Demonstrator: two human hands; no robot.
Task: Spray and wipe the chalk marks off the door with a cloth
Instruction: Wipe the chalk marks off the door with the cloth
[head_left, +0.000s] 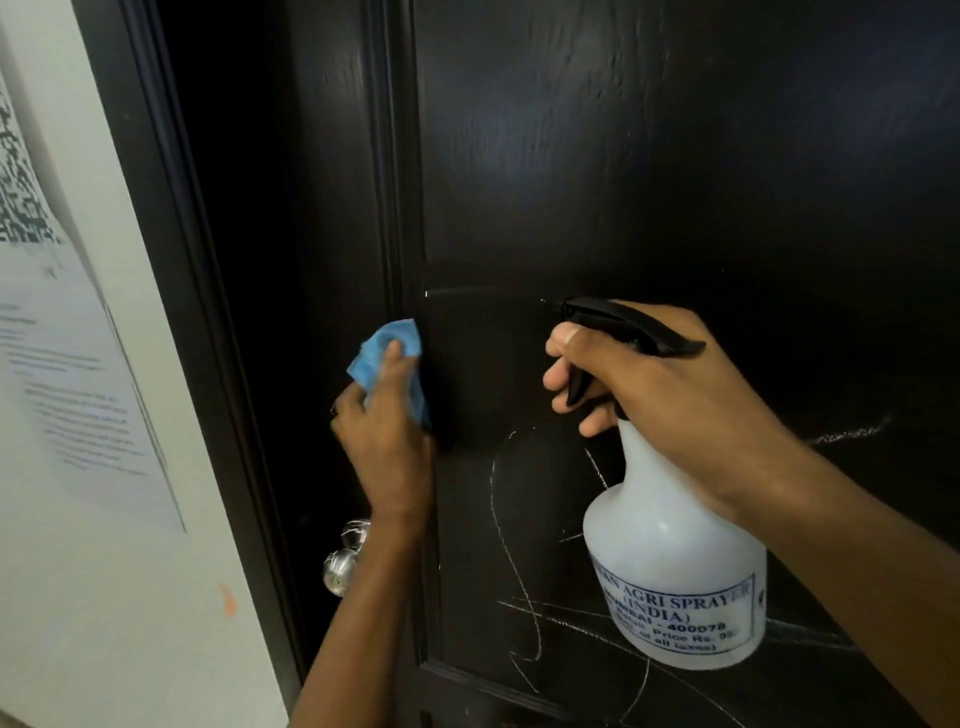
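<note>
Spraying step: right hand (670, 400) gripping spray bottle (675, 566), left hand (387, 441) pinching blue cloth (387, 353) against door (675, 156); next, wiping chalk marks (519, 571) below.

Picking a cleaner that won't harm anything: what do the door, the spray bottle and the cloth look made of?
Door: dark wood, glossy finish; grain streaks and reflections show.
Spray bottle: translucent white plastic, matte, with black plastic trigger head.
Cloth: soft blue fabric, possibly microfibre; it folds limply.
</note>
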